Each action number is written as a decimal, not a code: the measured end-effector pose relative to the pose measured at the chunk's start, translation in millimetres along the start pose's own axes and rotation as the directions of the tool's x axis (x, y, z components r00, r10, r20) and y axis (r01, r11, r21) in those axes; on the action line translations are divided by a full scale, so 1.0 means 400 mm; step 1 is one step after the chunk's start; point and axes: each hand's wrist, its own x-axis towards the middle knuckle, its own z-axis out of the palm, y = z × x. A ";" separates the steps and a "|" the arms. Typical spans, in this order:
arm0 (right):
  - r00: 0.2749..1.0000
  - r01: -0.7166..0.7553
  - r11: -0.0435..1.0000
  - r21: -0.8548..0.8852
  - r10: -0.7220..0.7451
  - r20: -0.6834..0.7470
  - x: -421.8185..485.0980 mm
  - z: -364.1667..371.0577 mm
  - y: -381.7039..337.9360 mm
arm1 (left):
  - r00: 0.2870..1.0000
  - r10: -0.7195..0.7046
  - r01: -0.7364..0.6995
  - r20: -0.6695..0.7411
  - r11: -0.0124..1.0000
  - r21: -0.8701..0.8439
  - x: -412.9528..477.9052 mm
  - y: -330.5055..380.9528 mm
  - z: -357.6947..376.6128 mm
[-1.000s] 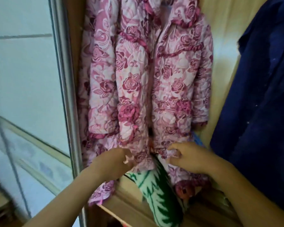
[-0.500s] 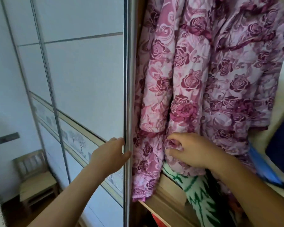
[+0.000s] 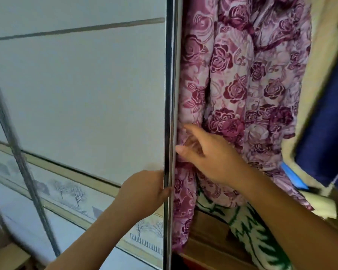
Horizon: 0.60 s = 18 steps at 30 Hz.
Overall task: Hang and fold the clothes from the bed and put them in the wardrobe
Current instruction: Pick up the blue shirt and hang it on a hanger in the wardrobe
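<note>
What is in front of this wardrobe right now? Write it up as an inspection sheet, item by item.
Surface: wooden shelf inside the wardrobe, below the hanging clothes.
Job's things: pink rose-print jacket hangs at the wardrobe's left side; dark blue garment hangs to its right; green-and-white cloth drapes over the shelf below the jacket's hem.
Clutter: bright blue flat item beside the jacket's hem; cannot tell what it is.
Hands: left hand grips the metal edge of the sliding door; right hand, fingers extended, touches the jacket's sleeve next to that edge.
Cables: nothing seen.
Surroundings: the door has white panels and a tree-print band; wooden furniture low at left, partly in view.
</note>
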 end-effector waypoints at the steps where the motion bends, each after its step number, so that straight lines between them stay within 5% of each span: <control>1: 1.000 -0.017 0.999 0.032 0.018 -0.022 -0.002 -0.005 -0.004 | 1.000 0.026 -0.026 0.005 1.000 -0.014 -0.001 0.012 0.003; 11: 0.952 -0.238 0.959 0.153 0.262 -0.157 -0.164 -0.116 0.024 | 0.934 0.343 -0.336 -0.098 0.938 0.080 -0.004 0.231 0.060; 18: 0.873 -0.380 0.920 0.101 0.392 -0.289 -0.358 -0.260 0.060 | 0.759 0.590 -0.605 -0.275 0.796 0.039 -0.025 0.410 0.159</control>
